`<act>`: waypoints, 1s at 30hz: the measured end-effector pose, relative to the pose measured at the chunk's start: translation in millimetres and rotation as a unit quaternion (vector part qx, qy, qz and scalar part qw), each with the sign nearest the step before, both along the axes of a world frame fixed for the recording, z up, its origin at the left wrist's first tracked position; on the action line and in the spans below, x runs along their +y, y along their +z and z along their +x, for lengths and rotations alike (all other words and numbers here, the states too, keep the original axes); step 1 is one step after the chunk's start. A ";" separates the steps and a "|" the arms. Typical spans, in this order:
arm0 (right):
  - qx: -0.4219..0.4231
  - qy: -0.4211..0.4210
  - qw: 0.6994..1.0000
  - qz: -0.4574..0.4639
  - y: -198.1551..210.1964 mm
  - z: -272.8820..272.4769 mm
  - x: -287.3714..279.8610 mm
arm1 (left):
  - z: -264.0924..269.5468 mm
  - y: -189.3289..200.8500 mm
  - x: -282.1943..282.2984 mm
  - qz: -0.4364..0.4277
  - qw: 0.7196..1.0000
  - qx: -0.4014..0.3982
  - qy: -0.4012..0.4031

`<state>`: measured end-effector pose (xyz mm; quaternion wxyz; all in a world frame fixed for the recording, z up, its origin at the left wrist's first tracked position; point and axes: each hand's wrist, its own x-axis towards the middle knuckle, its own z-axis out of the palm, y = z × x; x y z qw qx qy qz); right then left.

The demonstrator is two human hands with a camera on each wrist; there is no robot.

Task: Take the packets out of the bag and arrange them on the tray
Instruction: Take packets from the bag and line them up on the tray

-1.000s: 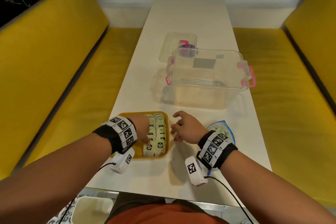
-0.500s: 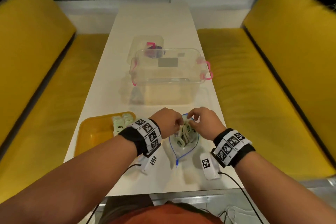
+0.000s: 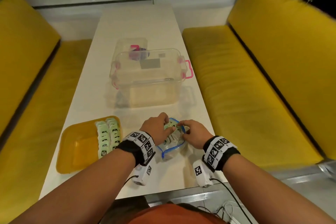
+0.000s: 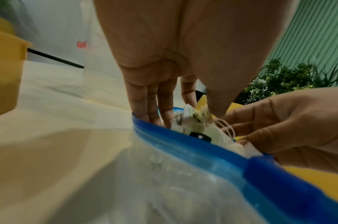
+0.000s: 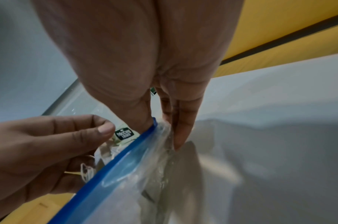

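Observation:
A clear zip bag (image 3: 171, 148) with a blue rim (image 4: 183, 144) lies on the white table near me, with several pale green packets (image 4: 194, 122) inside. My left hand (image 3: 168, 127) reaches into its mouth, thumb and fingers pinching a packet (image 5: 124, 134). My right hand (image 3: 181, 129) pinches the bag's rim (image 5: 145, 136), thumb inside and fingers outside, holding the mouth apart. The yellow tray (image 3: 76, 149) sits to the left of the bag. Two rows of packets (image 3: 109, 136) lie along its right side.
A clear plastic box (image 3: 151, 78) with pink handles stands just beyond the bag, its lid (image 3: 131, 47) behind it. Yellow benches (image 3: 254, 87) flank the narrow table. The table's front edge (image 3: 163, 192) runs under my wrists.
A second ago my left hand was at the tray's packets and my right hand hovered beside it. Both hands have moved right to the bag, and the left fingers now dip inside.

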<state>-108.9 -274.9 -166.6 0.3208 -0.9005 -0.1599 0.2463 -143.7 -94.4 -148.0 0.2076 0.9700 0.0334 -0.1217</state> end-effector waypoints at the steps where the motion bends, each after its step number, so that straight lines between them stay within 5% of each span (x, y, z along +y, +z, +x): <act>1: 0.000 0.000 1.000 0.003 -0.7 0.4 0.0 | -0.9 0.8 -0.5 0.004 1.000 -0.003 -0.004; 13: -0.019 -0.003 0.998 0.052 -0.7 -4.9 1.3 | -12.0 23.0 -1.4 -0.065 0.994 -0.089 0.013; 20: -0.082 -0.052 0.975 0.198 23.5 -4.0 6.5 | -11.3 47.5 -1.6 -0.161 0.978 -0.130 0.016; 30: 0.030 -0.145 0.953 0.264 18.8 -8.7 1.2 | -7.9 23.9 -2.1 0.067 0.997 -0.007 -0.029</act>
